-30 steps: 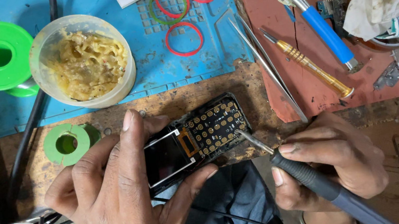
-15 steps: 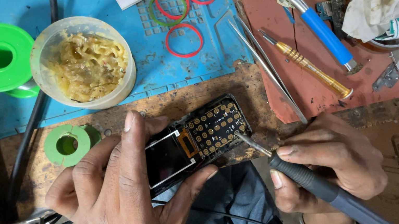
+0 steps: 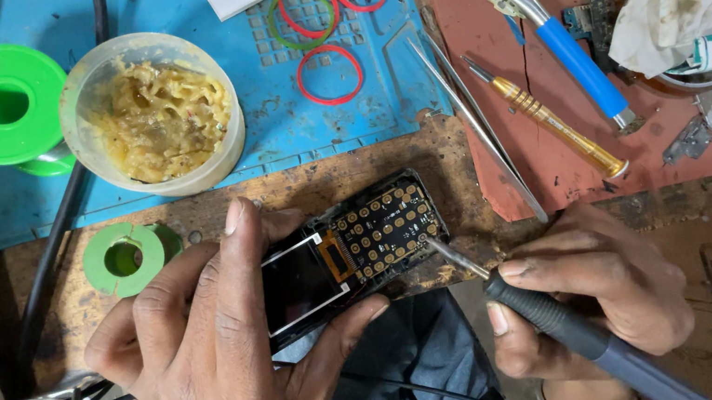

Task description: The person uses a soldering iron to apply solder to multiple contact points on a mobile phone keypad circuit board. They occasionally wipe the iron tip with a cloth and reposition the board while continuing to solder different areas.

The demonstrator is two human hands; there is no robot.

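Soldering at the lower edge of an opened phone, held at the desk's front edge

We see the phone (image 3: pixel 347 262) stripped to its board, small screen on the left and gold keypad contacts on the right, lying tilted at the near edge of the worn desk (image 3: pixel 451 143); our left hand (image 3: pixel 211 363) is closed around its screen end, thumb under and fingers over; our right hand (image 3: pixel 596 296) is wrapped in a pen grip on the iron (image 3: pixel 542 313), whose tip touches the board's lower right corner; we judge the joint is being heated now, and the next move calls for a steady tip and a still board; further out lie a green spool (image 3: pixel 125 258), a tub of flux (image 3: pixel 156 117), tweezers (image 3: pixel 477 125) and a gold screwdriver (image 3: pixel 551 119).
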